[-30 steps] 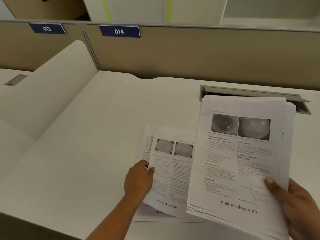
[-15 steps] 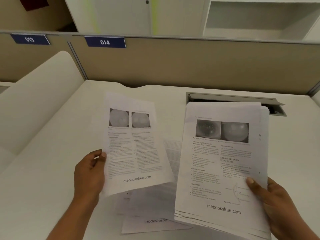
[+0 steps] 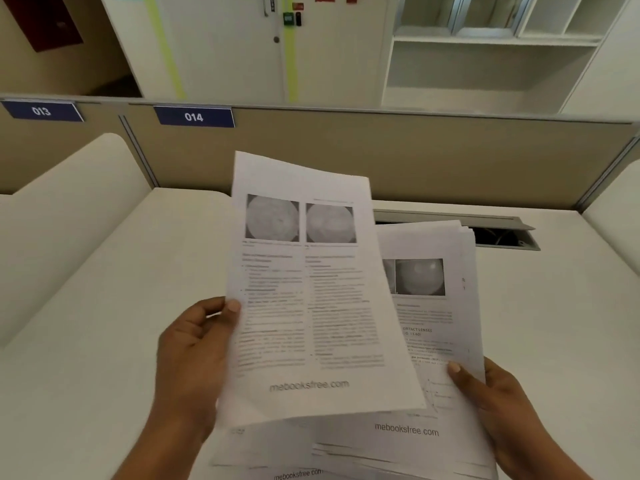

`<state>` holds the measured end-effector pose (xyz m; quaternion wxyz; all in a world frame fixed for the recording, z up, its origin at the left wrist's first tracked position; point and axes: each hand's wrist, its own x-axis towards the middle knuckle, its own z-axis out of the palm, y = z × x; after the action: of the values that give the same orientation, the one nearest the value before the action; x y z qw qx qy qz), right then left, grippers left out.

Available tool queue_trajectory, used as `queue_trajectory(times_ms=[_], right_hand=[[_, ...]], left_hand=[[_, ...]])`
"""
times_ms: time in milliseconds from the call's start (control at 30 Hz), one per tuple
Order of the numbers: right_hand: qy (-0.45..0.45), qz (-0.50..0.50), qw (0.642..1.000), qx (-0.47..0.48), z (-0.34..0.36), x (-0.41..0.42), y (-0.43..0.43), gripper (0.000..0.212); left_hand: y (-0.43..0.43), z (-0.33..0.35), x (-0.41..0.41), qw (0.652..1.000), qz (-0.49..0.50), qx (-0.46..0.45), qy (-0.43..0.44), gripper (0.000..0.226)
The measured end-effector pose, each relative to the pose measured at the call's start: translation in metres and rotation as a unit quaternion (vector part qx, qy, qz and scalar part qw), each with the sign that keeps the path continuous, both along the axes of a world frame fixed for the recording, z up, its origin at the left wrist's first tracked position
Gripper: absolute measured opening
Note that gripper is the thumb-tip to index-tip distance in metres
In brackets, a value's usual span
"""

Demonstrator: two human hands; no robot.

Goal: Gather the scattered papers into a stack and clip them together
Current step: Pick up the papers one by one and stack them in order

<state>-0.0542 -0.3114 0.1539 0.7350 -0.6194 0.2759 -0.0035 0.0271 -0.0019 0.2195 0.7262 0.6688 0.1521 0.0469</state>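
Sheet [image 3: 311, 306] in left hand [image 3: 194, 355] (stack [image 3: 429, 317], right hand [image 3: 502, 410])

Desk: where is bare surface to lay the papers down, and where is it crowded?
Bare desk lies wide between the left divider and the left hand, and narrower between the stack in the right hand and the right edge, below the cable hatch. Crowded: front centre, where loose sheets lie beneath the stack.

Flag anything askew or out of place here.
The single sheet pinched by the left hand sits tilted across the stack in the right hand, not squared with it. The stack's upper right edges are fanned. At least one loose page lies on the desk beneath. The cable hatch stands open.
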Motion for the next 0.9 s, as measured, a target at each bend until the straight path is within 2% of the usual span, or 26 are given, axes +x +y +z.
queue_trajectory(times_ms=[300, 500, 567, 667, 767, 900], right_hand=[[0.014, 0.042, 0.999, 0.022, 0.016, 0.007, 0.014, 0.022], [0.019, 0.048, 0.997, 0.054, 0.020, 0.008, 0.016, 0.024], [0.017, 0.046, 0.997, 0.059, 0.020, 0.009, 0.016, 0.025], [0.013, 0.049, 0.997, 0.058, 0.021, 0.010, 0.018, 0.026], [0.009, 0.056, 0.997, 0.056, 0.022, 0.011, 0.019, 0.025], [0.002, 0.073, 0.997, 0.039, 0.022, 0.011, 0.019, 0.031]], left_hand=[[-0.050, -0.020, -0.010, 0.994, -0.086, 0.058, 0.029, 0.021], [-0.054, -0.030, -0.007, 0.988, -0.078, 0.116, 0.069, 0.014], [-0.054, -0.032, -0.005, 0.985, -0.080, 0.124, 0.084, 0.020], [-0.051, -0.033, 0.000, 0.980, -0.136, 0.060, 0.129, 0.022], [-0.050, -0.032, 0.001, 0.951, -0.247, -0.052, 0.179, 0.024], [-0.051, -0.039, 0.001, 0.955, -0.254, -0.038, 0.150, 0.025]])
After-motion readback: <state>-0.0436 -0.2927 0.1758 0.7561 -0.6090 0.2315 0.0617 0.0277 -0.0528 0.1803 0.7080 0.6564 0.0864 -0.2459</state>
